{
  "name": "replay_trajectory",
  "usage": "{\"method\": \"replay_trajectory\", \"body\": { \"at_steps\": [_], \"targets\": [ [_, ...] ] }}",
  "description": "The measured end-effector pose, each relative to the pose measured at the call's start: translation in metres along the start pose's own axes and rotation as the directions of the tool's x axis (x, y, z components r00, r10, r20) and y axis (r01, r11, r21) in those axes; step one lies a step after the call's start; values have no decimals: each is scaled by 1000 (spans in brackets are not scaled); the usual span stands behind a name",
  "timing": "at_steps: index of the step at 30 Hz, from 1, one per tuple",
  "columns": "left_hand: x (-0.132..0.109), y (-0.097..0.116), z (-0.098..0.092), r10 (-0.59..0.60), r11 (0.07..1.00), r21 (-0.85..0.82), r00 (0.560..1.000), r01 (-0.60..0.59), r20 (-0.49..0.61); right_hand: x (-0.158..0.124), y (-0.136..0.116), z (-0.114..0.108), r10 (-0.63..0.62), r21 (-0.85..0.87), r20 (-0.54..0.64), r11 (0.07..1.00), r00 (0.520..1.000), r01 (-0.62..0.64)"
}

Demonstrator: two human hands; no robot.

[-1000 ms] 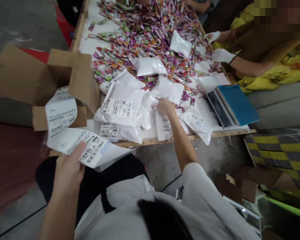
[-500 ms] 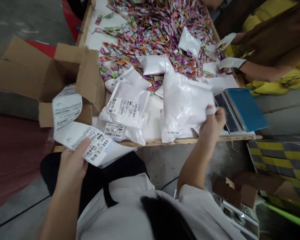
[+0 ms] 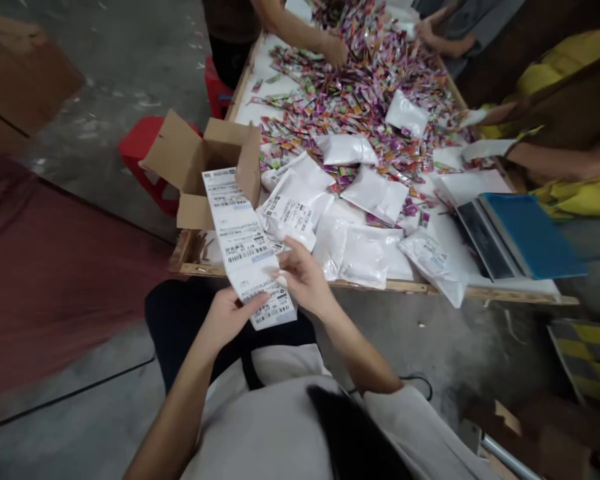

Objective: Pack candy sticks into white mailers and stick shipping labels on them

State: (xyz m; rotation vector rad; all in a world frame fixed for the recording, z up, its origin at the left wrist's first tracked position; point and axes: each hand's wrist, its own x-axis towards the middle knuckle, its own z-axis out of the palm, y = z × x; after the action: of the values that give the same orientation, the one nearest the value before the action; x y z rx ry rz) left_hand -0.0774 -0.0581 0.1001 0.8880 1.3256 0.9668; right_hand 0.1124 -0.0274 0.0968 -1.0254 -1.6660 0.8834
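Note:
A long strip of printed shipping labels [image 3: 241, 240] rises from my lap toward the table. My left hand [image 3: 227, 318] grips its lower end, thumb on top. My right hand [image 3: 303, 279] pinches the strip's right edge near the bottom label. Just beyond my hands, several white mailer bags [image 3: 365, 257] lie along the near edge of the table [image 3: 300, 285], some with labels stuck on. Behind them spreads a big heap of small colourful sachets [image 3: 360, 87].
An open cardboard box [image 3: 205, 167] stands at the table's near left corner, with red stools [image 3: 140, 150] behind it. A blue-topped scale [image 3: 520, 233] sits at the right. Other people's hands [image 3: 335, 50] work at the far and right sides.
My right hand has let go of the white mailer bag it was lifting and come back to the label strip. The view has swung left and pulled back from the table.

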Motion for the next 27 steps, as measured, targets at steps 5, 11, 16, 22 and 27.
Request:
{"method": "replay_trajectory", "body": {
  "at_steps": [5, 11, 16, 22, 27],
  "targets": [
    [12, 0, -4, -119, 914, -391, 993, 103, -17, -9, 3, 19, -243, -26, 179, 967, 953, 252],
    [28, 7, 17, -232, 866, -475, 967, 156, -106, -31, -17, -7, -418, -331, 104, 841, 902, 428],
    [39, 4, 24, -200, 861, -506, 946, 45, -257, -27, -12, -5, -292, -269, -15, 923, 956, 277],
    [42, 7, 26, -153, 883, -469, 933, -19, -326, -21, 3, 3, -139, -132, 11, 981, 990, 139],
    [44, 10, 25, -117, 906, -421, 935, -38, -336, -18, 4, 0, -93, -120, 28, 988, 995, 96]
  ]
}}
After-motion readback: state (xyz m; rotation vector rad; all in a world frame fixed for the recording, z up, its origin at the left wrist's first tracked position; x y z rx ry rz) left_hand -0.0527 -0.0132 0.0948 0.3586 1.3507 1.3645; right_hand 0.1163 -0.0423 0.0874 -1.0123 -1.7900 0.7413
